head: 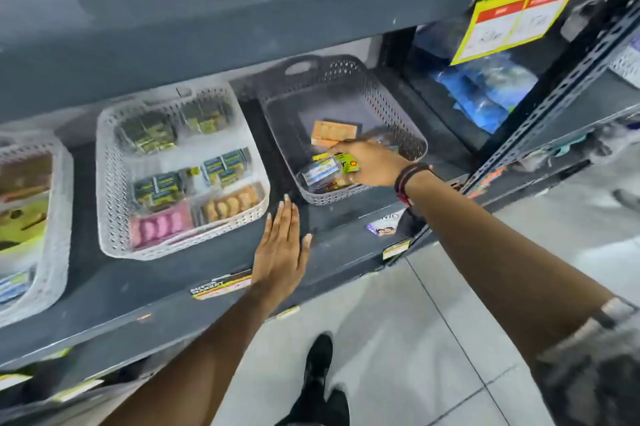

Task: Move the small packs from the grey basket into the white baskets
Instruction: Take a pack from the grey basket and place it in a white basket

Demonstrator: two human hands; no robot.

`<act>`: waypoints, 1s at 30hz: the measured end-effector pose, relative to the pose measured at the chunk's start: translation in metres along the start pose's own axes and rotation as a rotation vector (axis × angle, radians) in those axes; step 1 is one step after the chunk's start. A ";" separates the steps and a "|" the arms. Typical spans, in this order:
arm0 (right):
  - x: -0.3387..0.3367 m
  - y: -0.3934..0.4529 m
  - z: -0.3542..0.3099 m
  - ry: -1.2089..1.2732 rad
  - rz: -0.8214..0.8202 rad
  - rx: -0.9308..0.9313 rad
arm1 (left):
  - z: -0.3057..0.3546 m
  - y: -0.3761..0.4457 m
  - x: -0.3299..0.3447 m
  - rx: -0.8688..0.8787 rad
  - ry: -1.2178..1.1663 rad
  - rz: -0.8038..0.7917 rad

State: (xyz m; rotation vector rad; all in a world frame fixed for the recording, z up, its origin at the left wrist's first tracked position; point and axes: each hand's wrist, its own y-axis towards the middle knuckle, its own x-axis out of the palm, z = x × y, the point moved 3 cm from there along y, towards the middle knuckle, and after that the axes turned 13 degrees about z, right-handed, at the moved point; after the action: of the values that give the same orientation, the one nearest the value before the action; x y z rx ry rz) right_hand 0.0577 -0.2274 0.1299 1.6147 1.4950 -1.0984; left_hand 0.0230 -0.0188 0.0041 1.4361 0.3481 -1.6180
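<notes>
The grey basket point(384, 103) stands on the dark shelf, right of centre. Inside lie an orange pack point(333, 131) and a heap of small packs, among them a clear blue-and-white one point(320, 173) at the front. My right hand point(369, 165) reaches into the basket and lies over this heap, fingers on a yellow pack point(346, 164); whether it grips the pack is hidden. My left hand point(282, 249) rests flat and open on the shelf between the baskets. A white basket point(116, 183) to the left holds sorted green, blue, pink and tan packs. Another white basket point(57, 217) sits at the far left.
An upper shelf board point(242, 27) overhangs the baskets. A yellow supermarket sign point(519, 6) hangs at the upper right, with blue packets point(485, 96) behind it. A perforated metal upright point(554, 96) borders the shelf on the right. My shoe point(320, 366) stands on the tiled floor below.
</notes>
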 end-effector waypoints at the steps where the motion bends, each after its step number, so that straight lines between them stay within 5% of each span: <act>1: 0.004 0.006 0.001 0.000 -0.018 0.006 | -0.002 0.006 0.001 -0.021 0.008 0.001; 12: 0.012 0.023 0.000 0.014 -0.039 0.014 | -0.004 0.023 0.001 -0.069 0.054 -0.028; 19: -0.013 0.003 -0.004 0.051 0.107 0.004 | -0.003 0.019 -0.006 -0.082 0.026 -0.052; 30: -0.037 -0.062 -0.052 0.335 0.223 -0.029 | -0.058 -0.079 -0.062 -0.151 0.094 -0.024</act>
State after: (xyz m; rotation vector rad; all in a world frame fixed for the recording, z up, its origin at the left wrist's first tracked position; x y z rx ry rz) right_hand 0.0038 -0.1894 0.1890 1.9623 1.4805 -0.7056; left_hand -0.0066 0.0929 0.0157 1.4000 0.5319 -1.5130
